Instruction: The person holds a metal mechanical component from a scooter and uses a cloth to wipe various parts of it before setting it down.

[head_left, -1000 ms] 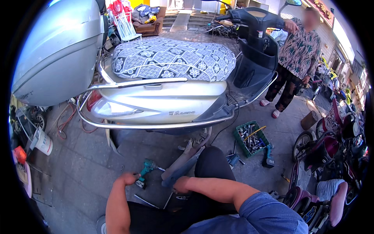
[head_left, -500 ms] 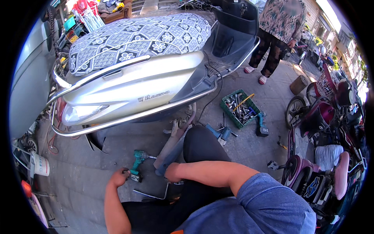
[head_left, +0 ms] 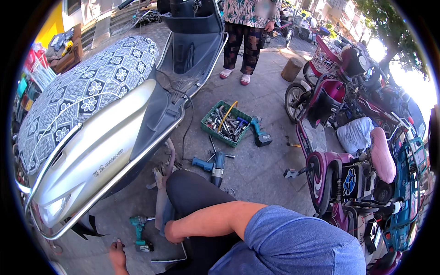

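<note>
My left hand rests low on the paving at the bottom left, fingers spread, just beside the base of a small green cordless drill that stands on the ground. My right hand is curled by my dark-trousered knee, next to a grey strip that hangs under the scooter. What it grips is hidden. A bent metal rod lies on the ground just below it. The silver scooter with a patterned seat cover leans over me on the left.
A blue impact wrench lies ahead of my knee. Beyond it are a green crate of tools and a teal drill. A person in patterned clothes stands at the back. Purple scooters crowd the right.
My view has swung right and closer to the ground, so the scooter now fills the left side. Both hands stay low by the green drill and my knee.
</note>
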`<control>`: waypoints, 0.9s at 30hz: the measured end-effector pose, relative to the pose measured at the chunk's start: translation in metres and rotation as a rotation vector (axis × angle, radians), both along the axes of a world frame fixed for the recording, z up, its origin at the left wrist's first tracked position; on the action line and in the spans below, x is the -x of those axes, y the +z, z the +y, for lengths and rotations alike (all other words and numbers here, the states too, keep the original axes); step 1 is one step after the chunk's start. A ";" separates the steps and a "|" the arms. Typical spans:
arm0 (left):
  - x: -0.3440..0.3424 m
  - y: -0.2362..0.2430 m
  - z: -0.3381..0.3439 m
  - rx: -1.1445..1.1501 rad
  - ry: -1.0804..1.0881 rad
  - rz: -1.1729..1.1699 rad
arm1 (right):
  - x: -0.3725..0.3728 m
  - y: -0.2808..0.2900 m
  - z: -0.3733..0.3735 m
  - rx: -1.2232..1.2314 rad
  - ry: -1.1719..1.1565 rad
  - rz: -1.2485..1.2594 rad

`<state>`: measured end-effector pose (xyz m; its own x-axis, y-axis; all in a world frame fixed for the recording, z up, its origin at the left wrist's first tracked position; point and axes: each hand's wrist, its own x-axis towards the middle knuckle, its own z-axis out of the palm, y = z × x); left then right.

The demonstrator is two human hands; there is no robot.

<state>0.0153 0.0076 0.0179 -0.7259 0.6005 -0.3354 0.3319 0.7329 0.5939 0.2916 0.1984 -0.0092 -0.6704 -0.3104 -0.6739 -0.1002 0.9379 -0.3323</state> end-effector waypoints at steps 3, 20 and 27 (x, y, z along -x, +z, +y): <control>0.005 -0.031 -0.016 0.107 -0.239 -0.031 | -0.004 0.007 0.000 -0.030 0.011 0.014; -0.039 0.048 0.037 -0.149 0.048 0.006 | -0.003 0.003 0.005 -0.020 0.087 -0.024; -0.033 0.009 0.010 0.243 -0.345 -0.091 | -0.018 0.009 0.008 0.046 -0.049 0.131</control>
